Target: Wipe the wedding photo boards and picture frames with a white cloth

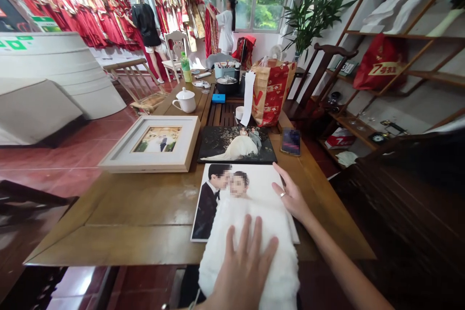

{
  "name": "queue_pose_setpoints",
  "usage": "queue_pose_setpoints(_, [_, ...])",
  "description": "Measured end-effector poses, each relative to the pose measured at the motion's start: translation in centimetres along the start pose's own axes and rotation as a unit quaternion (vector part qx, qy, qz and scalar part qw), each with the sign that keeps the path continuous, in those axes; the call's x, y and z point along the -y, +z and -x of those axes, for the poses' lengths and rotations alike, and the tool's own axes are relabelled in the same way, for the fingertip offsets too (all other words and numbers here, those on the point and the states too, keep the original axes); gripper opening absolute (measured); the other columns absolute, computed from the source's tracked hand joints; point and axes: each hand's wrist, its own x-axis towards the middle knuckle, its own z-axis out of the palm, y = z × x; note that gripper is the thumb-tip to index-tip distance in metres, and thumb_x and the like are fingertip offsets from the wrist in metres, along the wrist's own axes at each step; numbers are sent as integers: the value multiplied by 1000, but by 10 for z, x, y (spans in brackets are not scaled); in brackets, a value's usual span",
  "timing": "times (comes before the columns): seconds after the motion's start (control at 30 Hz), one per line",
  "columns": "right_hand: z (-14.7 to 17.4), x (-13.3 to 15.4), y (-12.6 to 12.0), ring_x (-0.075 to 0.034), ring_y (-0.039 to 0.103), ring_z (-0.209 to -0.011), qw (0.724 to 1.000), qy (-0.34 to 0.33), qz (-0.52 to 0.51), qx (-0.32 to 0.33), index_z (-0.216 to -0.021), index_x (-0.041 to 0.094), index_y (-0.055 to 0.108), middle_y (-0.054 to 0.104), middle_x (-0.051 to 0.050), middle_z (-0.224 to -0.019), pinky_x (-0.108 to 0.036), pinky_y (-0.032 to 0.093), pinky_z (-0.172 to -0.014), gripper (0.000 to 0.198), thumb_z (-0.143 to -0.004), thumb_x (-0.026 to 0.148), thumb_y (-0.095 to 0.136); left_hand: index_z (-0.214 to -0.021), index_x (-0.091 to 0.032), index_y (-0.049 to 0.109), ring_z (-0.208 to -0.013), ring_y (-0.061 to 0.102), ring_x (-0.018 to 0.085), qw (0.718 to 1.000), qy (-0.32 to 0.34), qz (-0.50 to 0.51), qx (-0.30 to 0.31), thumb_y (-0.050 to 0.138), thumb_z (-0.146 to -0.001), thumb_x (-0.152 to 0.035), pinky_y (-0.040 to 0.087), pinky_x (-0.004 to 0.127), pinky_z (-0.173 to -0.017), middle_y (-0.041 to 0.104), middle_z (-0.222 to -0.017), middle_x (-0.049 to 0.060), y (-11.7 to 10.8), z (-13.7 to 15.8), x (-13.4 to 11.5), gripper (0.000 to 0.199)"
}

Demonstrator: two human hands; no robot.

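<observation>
My left hand (247,261) lies flat with spread fingers on a white fluffy cloth (214,266). The cloth covers the lower part of a large wedding photo print (203,215) and hangs over the near table edge. At the print's upper right side, my right hand (292,196), with a ring on one finger, rests with its fingers stretched out and apart. Just beyond the print is a dark wedding photo panel (218,143). A framed wedding photo (119,155) with a pale wooden frame lies to the left.
The wooden table (145,213) also bears a white lidded cup (186,101), a phone (290,141), a blue box (218,98), a green bottle (186,69) and a red-brown paper bag (272,97). Two people stand by racks of red garments (90,5). Shelves (385,34) are on the right.
</observation>
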Motion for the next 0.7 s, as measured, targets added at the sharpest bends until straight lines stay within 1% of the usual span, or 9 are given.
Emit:
queue_pose_setpoints(0.03, [0, -1, 1, -23, 33, -137, 1000, -8, 25, 2, -143, 28, 30, 33, -5, -150, -45, 25, -113, 60, -87, 39, 50, -146, -28, 19, -136, 19, 42, 1000, -10, 4, 5, 60, -76, -53, 30, 61, -96, 23, -150, 16, 1, 5, 2, 85])
queue_pose_setpoints(0.1, [1, -1, 1, -24, 31, -137, 997, -23, 73, 3, -144, 29, 28, 33, -5, -150, -47, 23, -114, 62, -87, 37, 51, -147, -26, 14, -137, 12, 43, 999, -26, 28, 28, 61, -70, -60, 27, 63, -97, 15, -152, 17, -3, 8, 11, 96])
queue_pose_setpoints(0.17, [1, -1, 1, -24, 30, -138, 994, -36, 103, 7, -145, 30, 26, 32, -5, -150, -47, 24, -113, 63, -87, 35, 51, -147, -24, 11, -137, 6, 45, 996, -47, 51, 50, 62, -65, -63, 23, 66, -98, 9, -153, 20, -12, 1, 27, 105])
queue_pose_setpoints(0.23, [1, -1, 0, -25, 30, -138, 992, -42, 116, 12, -145, 31, 25, 31, -5, -151, -48, 25, -113, 62, -88, 35, 49, -147, -24, 12, -137, 7, 44, 994, -74, 60, 59, 64, -67, -55, 22, 65, -99, 8, -153, 20, -20, -16, 47, 101])
queue_pose_setpoints(0.33, [0, 0, 0, -25, 28, -138, 991, -41, 126, 20, -145, 31, 26, 31, -5, -151, -48, 25, -112, 61, -89, 35, 48, -146, -25, 17, -137, 12, 41, 991, -98, 72, 48, 63, -70, -38, 21, 61, -101, 14, -152, 19, -27, -44, 81, 90])
queue_pose_setpoints(0.43, [0, 1, 0, -24, 29, -138, 991, -40, 128, 19, -145, 31, 26, 31, -5, -151, -47, 25, -113, 60, -89, 34, 48, -145, -24, 21, -138, 12, 38, 991, -97, 83, 34, 58, -70, -26, 17, 58, -105, 18, -152, 16, -29, -54, 103, 84])
queue_pose_setpoints(0.47, [0, 1, 0, -24, 30, -138, 991, -41, 127, 18, -144, 31, 26, 31, -6, -151, -47, 25, -113, 60, -89, 34, 48, -145, -24, 21, -138, 11, 37, 991, -94, 86, 36, 58, -68, -23, 16, 57, -105, 17, -152, 16, -29, -52, 105, 85])
queue_pose_setpoints(0.53, [0, 1, 1, -23, 30, -138, 991, -40, 127, 17, -144, 30, 26, 30, -6, -151, -47, 25, -113, 60, -89, 33, 48, -146, -25, 19, -139, 9, 36, 991, -91, 88, 52, 58, -63, -19, 16, 56, -106, 15, -153, 14, -31, -38, 102, 91])
queue_pose_setpoints(0.7, [2, 4, 2, -24, 30, -138, 991, -35, 128, 14, -144, 29, 28, 32, -7, -150, -47, 25, -113, 59, -89, 33, 47, -147, -27, 12, -139, -2, 39, 982, -124, 71, 126, 57, -47, -11, 10, 58, -108, 2, -155, 12, -33, 18, 71, 111])
